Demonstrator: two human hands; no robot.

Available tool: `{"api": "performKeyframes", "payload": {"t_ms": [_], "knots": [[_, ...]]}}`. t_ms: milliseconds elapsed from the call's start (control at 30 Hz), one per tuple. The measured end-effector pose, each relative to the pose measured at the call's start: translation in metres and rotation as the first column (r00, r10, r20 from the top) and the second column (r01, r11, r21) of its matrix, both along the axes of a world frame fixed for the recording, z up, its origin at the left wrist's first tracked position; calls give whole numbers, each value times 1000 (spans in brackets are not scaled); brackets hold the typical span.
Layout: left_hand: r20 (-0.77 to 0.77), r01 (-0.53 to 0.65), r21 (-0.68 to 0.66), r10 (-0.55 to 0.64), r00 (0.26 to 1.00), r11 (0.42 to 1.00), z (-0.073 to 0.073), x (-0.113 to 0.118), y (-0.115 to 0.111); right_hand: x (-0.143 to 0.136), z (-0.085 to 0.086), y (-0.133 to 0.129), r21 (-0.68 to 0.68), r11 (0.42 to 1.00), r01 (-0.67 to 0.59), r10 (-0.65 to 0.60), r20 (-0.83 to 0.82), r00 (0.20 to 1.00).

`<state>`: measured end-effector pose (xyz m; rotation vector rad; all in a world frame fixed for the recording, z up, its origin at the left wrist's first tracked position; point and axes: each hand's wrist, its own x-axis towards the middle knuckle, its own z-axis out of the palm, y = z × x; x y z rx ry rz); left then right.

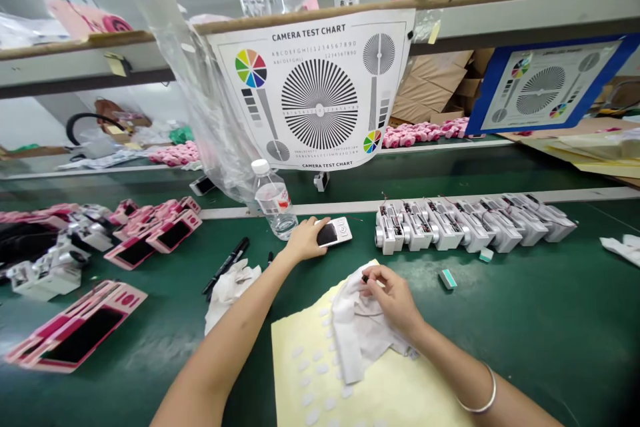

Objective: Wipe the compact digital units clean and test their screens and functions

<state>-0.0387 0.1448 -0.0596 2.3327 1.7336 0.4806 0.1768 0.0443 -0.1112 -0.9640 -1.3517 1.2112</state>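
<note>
My left hand (305, 240) reaches forward past a water bottle and grips the left end of a small white camera (343, 231), whose dark screen and round button pad face up. My right hand (393, 293) is closed in a pinch on a small black piece (365, 278) that is too small to make out. It is just above a crumpled white cloth (347, 340). Beneath the cloth lies a yellow sheet (290, 327) dotted with several pale round stickers. The fingers of my left hand partly cover the camera.
A row of opened white cameras (443, 227) stands at the right, near a green-and-white block (448, 279). Pink cameras (85, 330) lie at the left. The water bottle (274, 200), black pens (227, 267) and crumpled tissue (233, 290) are nearby. A camera test chart (320, 97) hangs ahead.
</note>
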Motion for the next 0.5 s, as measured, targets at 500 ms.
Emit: {"api": "performKeyframes", "payload": {"t_ms": [500], "knots": [[707, 157, -300, 109, 699, 941, -24, 42, -110, 6, 25, -7, -98, 995, 10, -36, -273, 961]]}}
